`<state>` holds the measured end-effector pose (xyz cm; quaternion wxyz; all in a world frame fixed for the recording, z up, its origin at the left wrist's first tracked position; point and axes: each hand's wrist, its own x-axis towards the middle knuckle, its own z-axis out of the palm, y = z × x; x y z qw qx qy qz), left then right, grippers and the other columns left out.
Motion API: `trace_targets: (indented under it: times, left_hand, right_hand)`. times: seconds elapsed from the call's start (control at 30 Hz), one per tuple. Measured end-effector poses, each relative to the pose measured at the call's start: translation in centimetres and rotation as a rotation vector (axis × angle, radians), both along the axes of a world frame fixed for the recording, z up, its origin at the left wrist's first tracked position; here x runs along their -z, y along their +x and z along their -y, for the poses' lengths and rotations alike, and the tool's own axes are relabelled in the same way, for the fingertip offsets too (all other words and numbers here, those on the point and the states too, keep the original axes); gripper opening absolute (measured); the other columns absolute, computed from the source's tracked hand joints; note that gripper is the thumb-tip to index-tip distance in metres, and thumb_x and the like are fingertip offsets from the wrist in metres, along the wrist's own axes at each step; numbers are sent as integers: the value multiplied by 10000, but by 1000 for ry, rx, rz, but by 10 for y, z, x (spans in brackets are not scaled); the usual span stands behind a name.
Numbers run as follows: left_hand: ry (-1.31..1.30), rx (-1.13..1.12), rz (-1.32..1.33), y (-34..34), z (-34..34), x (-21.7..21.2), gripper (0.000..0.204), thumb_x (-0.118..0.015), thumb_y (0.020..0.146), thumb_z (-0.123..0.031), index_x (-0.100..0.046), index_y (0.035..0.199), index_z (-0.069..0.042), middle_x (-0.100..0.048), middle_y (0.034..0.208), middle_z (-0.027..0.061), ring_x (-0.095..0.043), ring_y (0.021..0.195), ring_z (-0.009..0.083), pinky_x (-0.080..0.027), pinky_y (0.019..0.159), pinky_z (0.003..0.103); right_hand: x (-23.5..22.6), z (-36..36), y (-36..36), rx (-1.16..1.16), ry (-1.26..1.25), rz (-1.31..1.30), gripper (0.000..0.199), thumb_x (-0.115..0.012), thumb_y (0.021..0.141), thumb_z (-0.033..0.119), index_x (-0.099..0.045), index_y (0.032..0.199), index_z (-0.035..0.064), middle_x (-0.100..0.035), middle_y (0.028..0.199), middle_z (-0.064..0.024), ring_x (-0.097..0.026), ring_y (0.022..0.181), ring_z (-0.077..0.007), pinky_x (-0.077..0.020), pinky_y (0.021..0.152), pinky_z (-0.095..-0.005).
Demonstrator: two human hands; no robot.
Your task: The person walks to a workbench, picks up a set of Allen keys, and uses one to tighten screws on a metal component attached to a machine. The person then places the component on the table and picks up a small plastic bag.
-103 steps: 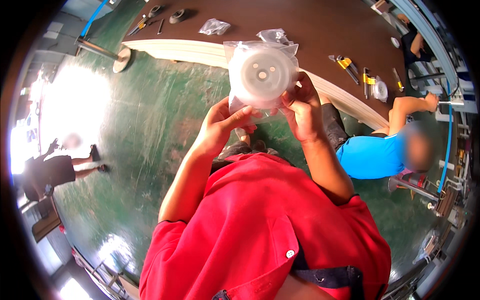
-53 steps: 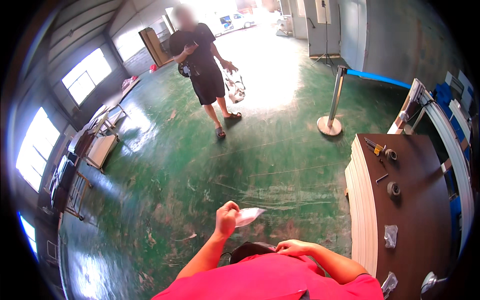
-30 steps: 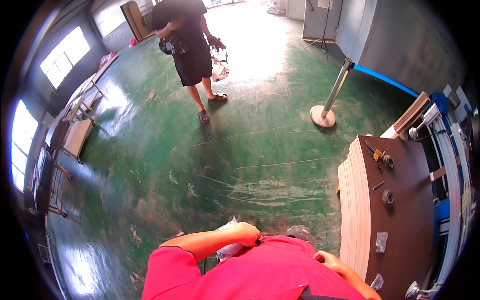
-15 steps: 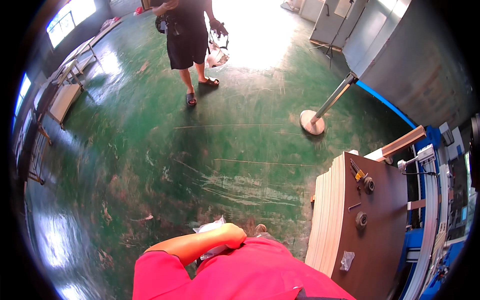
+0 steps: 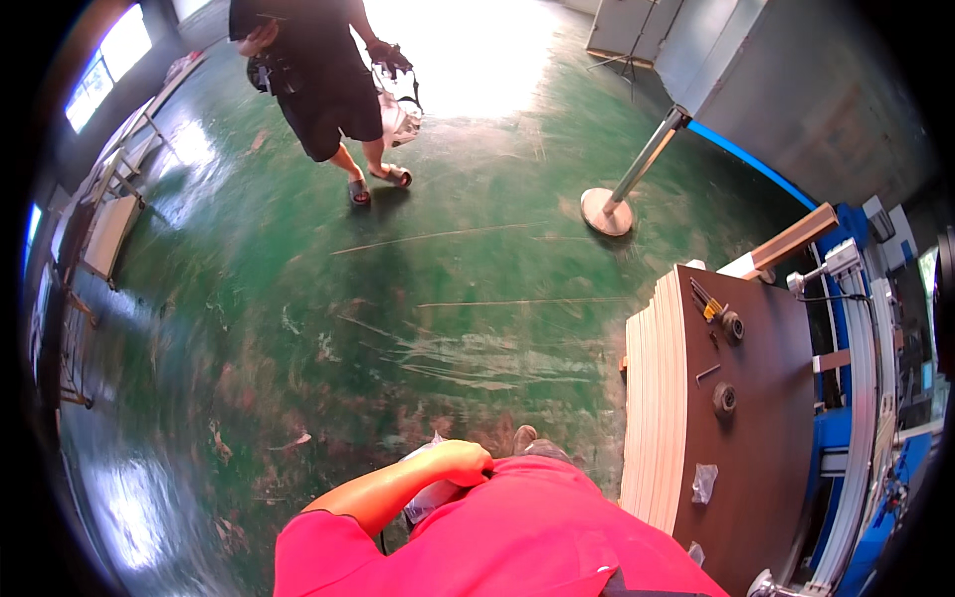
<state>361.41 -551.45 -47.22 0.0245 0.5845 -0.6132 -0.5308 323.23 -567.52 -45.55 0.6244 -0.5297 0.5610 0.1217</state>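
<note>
My left hand (image 5: 464, 461) is closed in front of my red shirt, its arm bent across my body. Its fingers are mostly hidden, and so is what they hold. Under that forearm a crumpled clear plastic bag (image 5: 428, 497) shows in part; I cannot tell whether the hand grips it. My right hand is out of view. On my right stands a stack of boards (image 5: 652, 418) with a dark brown top. Lying on it are yellow-marked tools (image 5: 708, 306), two round dark metal parts, a hex key (image 5: 708, 373) and a small plastic bag (image 5: 704, 484).
Ahead to the left a person (image 5: 318, 90) in dark clothes carries a bag with straps. A post on a round base (image 5: 607, 212) stands ahead right on the green floor (image 5: 448, 259). Blue and silver machinery (image 5: 856, 398) lies beyond the boards, and racks (image 5: 114, 234) line the left wall.
The view has shifted, bringing more of the board stack's near end into sight. The person ahead has stepped closer and appears farther left. My left hand stays closed at my body.
</note>
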Motion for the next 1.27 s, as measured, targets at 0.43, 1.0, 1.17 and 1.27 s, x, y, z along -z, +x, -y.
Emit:
trace_targets:
  times: [0.43, 1.0, 1.17, 1.27]
  left_hand:
    - [4, 83, 6, 7, 0, -1, 360, -590, 842, -337, -682, 1076, -79, -694, 978, 204, -651, 935, 410, -514, 803, 489]
    - [243, -339, -240, 66, -85, -11, 185, -677, 858, -79, -701, 1009, 25, -667, 829, -39, -586, 812, 70, -500, 761, 272]
    - [169, -457, -178, 65, -53, -64, 132, -714, 845, -85, -698, 920, 22, -649, 740, -12, -557, 686, 73, -470, 617, 284]
    - [-15, -280, 66, 57, -22, -98, 299, -756, 835, -247, -622, 764, 11, -487, 528, 91, -434, 512, 98, -364, 487, 346]
  right_hand:
    - [4, -67, -27, 167, -11, -62, 186, -624, 885, 181, -675, 1019, 61, -651, 824, -40, -617, 782, -183, -525, 729, -365]
    - [90, -187, -134, 294, 137, -285, 189, -597, 878, 179, -701, 994, 71, -648, 773, -35, -620, 741, -203, -535, 702, -391]
    - [16, -77, -98, 389, -247, -88, 196, -594, 861, 188, -653, 977, 41, -631, 812, -60, -611, 753, -211, -538, 674, -387]
    - [-125, 33, -57, 679, -712, 563, 269, -601, 832, 207, -544, 954, -26, -597, 912, -111, -591, 796, -216, -539, 632, -367]
